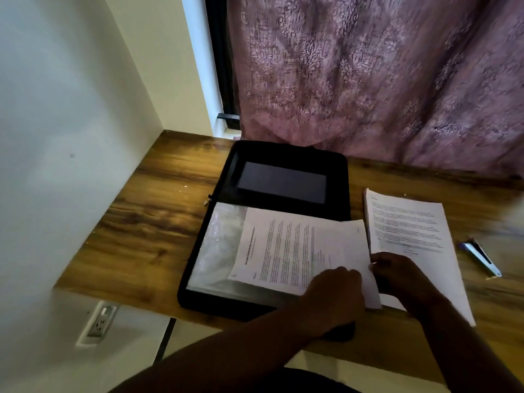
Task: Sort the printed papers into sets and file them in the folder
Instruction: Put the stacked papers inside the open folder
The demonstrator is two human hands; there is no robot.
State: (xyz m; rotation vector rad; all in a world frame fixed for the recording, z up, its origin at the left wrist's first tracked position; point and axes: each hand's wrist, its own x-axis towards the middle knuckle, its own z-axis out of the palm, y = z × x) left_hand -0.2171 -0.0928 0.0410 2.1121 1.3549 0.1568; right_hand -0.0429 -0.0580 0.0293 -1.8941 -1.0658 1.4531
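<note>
The left hand (336,293) lies palm down on a printed set of papers (295,251), its fingers (350,275) loosely bent over the sheet's near right part and pressing it; whether they curl under an edge cannot be told. The right hand (402,276) sits just beside it, fingers (375,265) bent and touching the right edge of that same set, seemingly pinching it, though the thumb is hidden. The two hands are close together with the paper's edge between them.

Under and beyond the left fingers, the set lies turned sideways across the lower half of an open black folder (283,154), partly covering a clear plastic sleeve (218,245) that shows to the left of the fingers. The folder's upper half, farther from the fingers, holds a dark rectangular panel (282,181). A zipper pull (208,199) shows at the folder's left edge.

Just beyond and under the right hand lies a second stack of printed papers (408,225), flat on the wooden tabletop (158,199), beside the folder. To the right of the right fingers, well apart, a stapler-like tool (480,258) lies on the tabletop; blur makes it uncertain. A patterned curtain (368,75) hangs behind, and a wall socket (99,321) sits below the tabletop at left.
</note>
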